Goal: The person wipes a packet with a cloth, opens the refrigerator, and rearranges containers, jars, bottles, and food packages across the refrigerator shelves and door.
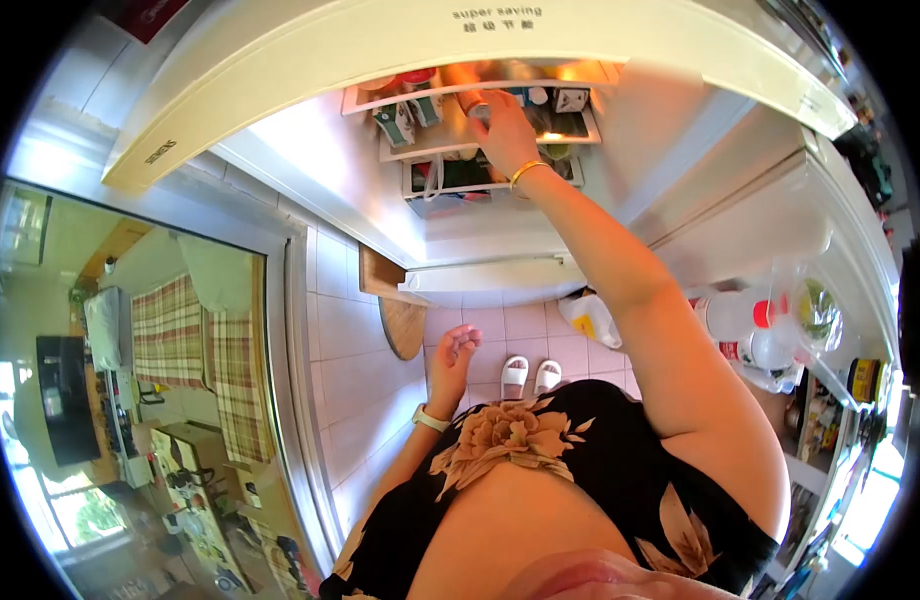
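Note:
My right hand [504, 128] reaches into the open fridge [310, 170], its fingers wrapped round a small round container [474, 104] at the upper shelf. Beside it on the left stand green and white cartons [395, 124]; to the right lies a black and white package [570, 100]. Below, a lower shelf [460, 190] holds dark items I cannot make out. My left hand [457, 352] hangs in front of my body above the tiled floor, fingers loosely curled with nothing visible in them.
The fridge door [770, 240] stands open on the right, with bottles [735, 318] in its racks. A round wooden board [402, 328] leans low at the left. A white bag [590, 318] lies on the floor near my slippers [515, 376]. A window [160, 380] is at the left.

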Available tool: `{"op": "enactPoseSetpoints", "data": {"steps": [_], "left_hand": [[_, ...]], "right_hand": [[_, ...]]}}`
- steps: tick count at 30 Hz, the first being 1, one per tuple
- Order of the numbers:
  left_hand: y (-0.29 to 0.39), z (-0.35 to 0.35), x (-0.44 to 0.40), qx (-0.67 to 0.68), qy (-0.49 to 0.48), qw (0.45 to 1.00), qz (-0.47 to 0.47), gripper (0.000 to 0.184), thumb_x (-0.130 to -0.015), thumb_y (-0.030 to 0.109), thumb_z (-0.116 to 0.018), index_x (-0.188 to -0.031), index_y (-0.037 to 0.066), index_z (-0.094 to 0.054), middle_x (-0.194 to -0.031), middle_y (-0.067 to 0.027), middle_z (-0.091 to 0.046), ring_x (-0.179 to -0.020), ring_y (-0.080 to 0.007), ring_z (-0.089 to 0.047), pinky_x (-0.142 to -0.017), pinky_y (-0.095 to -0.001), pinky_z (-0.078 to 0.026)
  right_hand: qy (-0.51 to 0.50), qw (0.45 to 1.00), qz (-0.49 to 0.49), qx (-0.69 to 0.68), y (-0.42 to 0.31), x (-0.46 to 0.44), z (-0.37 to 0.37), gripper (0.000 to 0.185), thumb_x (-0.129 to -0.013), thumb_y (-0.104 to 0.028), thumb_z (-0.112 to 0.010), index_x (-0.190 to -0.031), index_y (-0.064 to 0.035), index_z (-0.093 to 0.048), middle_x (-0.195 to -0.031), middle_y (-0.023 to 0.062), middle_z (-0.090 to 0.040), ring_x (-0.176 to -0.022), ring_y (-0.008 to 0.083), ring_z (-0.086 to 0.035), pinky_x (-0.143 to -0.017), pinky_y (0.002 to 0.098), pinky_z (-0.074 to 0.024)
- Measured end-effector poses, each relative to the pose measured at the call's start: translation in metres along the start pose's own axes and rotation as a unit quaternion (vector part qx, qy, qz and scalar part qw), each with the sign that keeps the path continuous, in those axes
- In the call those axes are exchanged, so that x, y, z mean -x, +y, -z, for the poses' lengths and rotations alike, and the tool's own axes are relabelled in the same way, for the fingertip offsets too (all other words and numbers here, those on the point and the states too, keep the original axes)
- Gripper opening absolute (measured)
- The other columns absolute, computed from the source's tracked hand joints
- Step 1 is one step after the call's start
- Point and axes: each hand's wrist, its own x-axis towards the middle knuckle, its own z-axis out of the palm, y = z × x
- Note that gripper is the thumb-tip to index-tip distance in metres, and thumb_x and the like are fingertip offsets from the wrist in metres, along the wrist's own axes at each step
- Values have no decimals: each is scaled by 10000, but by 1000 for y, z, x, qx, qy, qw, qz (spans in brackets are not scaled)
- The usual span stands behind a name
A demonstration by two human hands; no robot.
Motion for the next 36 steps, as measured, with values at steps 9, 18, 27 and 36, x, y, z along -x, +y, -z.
{"op": "enactPoseSetpoints", "data": {"steps": [9, 18, 27, 36], "left_hand": [[-22, -19, 27, 58, 21, 998, 19, 320, -1016, 95, -557, -1327, 20, -533, -1210, -98, -658, -1110, -188, -616, -961, -315, -473], [-7, -34, 60, 63, 113, 991, 28, 300, -1023, 47, -529, -1313, -26, -516, -1210, -124, -645, -1106, -193, -620, -1011, -323, -478], [-5, -3, 7, 104, 44, 993, -33, 298, -1015, 53, -534, -1308, 0, -530, -1197, -115, -652, -1121, -201, -617, -1011, -337, -478], [171, 42, -103, -104, 36, 945, -309, 409, -982, 94, -623, -1374, 41, -518, -1327, -106, -588, -1159, -212, -594, -940, -370, -512]], "right_hand": [[-229, 959, -115, 118, 37, -59, -63, 537, -926, -526, -580, -1286, -127, -579, -1116, 214, -695, -1034, 405, -672, -874, 500, -544], [-159, 984, 14, 83, 41, -63, -94, 401, -872, -447, -644, -1061, -94, -653, -998, 204, -703, -917, 405, -681, -804, 495, -547], [-13, 984, 127, -124, -56, -4, 30, 306, -919, -286, -706, -1102, -43, -675, -1041, 144, -695, -844, 298, -698, -761, 402, -558], [-105, 965, 11, -242, -90, -112, -8, 485, -801, -328, -795, -1107, 19, -651, -1086, 224, -691, -990, 380, -665, -860, 418, -541]]}}
